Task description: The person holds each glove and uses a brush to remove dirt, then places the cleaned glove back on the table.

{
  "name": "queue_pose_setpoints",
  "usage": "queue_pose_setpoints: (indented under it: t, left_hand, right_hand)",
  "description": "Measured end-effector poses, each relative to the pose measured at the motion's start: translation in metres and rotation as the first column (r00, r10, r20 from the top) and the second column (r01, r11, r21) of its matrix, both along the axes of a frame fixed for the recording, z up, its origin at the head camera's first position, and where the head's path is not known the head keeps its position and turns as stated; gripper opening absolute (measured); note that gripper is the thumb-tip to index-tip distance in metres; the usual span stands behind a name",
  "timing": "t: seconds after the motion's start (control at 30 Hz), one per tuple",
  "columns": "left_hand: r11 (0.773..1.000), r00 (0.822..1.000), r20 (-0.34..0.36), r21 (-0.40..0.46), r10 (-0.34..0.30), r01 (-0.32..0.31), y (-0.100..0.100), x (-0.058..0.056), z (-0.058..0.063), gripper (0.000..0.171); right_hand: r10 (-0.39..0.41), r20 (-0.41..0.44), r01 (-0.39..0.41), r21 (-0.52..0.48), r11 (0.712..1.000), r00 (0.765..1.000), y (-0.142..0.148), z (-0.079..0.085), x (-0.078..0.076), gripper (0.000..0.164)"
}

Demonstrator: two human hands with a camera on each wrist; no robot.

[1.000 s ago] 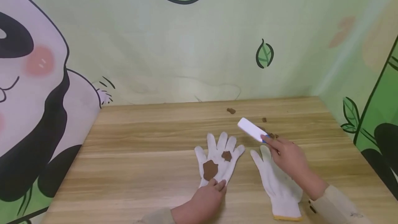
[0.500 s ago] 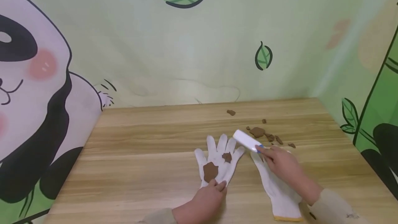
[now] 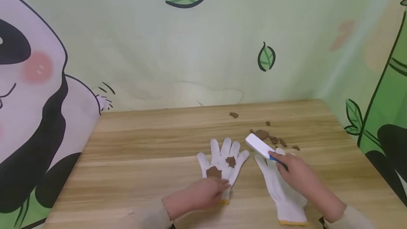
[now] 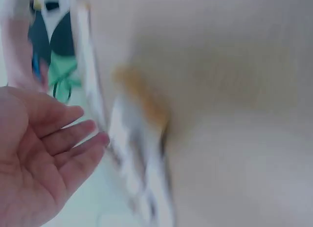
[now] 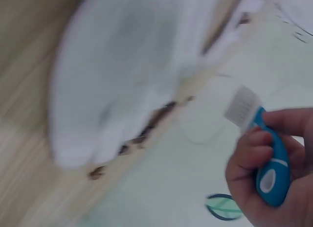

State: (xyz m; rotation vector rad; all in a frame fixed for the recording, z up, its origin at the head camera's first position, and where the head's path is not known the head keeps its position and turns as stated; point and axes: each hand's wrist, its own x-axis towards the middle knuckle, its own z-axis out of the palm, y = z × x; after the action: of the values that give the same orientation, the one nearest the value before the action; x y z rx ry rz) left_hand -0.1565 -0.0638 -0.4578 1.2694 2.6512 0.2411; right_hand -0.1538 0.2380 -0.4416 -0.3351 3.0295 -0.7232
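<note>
A white knit glove lies palm up on the table, fingers spread, with a large brown patch and a smaller brown patch on it. Over its lower palm is my left hand, hiding part of the large patch. In the left wrist view the fingers are loosely extended and grip nothing. My right hand holds a small brush by its blue handle, its white head pointing up and left. Beneath that hand lies a second white glove, partly hidden, with a yellow-edged cuff.
Several brown crumbs and flat pieces lie on the wooden table beyond the gloves. A wall hanging with a panda and leaves stands behind. A small dark thing shows by the right sleeve.
My left hand has shifted from the glove's wrist up across its lower palm, exposing the yellow cuff edge. My right hand has lowered with the brush, then moved slightly right.
</note>
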Motion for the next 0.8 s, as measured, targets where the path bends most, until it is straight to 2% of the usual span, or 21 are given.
queue_pose_setpoints:
  t: [0.1,0.2,0.33,0.47,0.6,0.7,0.8]
  left_hand:
    - [0.998,0.998,-0.013,-0.009,0.064,-0.064,-0.001,-0.036,0.009,0.034]
    - [0.993,0.995,-0.003,-0.068,0.097,-0.096,0.002,-0.068,0.007,0.037]
    - [0.991,0.998,0.032,-0.12,0.054,-0.05,0.009,-0.093,-0.005,0.04]
    - [0.985,0.999,0.028,-0.172,0.038,-0.033,0.014,-0.105,-0.012,0.036]
    - [0.978,0.996,0.041,-0.201,0.073,-0.063,0.013,-0.108,-0.015,0.025]
    - [0.973,0.992,0.068,-0.213,0.109,-0.092,0.011,-0.109,-0.018,0.035]
    - [0.968,0.989,0.044,-0.214,0.141,-0.128,0.009,-0.11,-0.021,0.038]
  right_hand:
    - [0.009,0.044,-0.009,-0.003,1.0,0.999,-0.011,0.004,0.01,0.04]
    - [0.03,0.096,-0.028,-0.016,0.999,0.995,-0.023,0.002,0.013,0.039]
    - [0.037,0.108,-0.034,-0.03,0.999,0.993,-0.036,-0.005,0.013,0.036]
    - [0.036,0.023,-0.036,0.014,0.999,0.999,-0.048,-0.011,0.011,0.035]
    - [0.082,-0.032,-0.08,0.061,0.995,0.996,-0.056,-0.018,0.007,0.032]
    - [0.083,0.022,-0.084,0.067,0.994,0.996,-0.054,-0.019,0.008,0.032]
    - [0.058,0.112,-0.064,0.054,0.996,0.992,-0.045,-0.013,0.014,0.034]
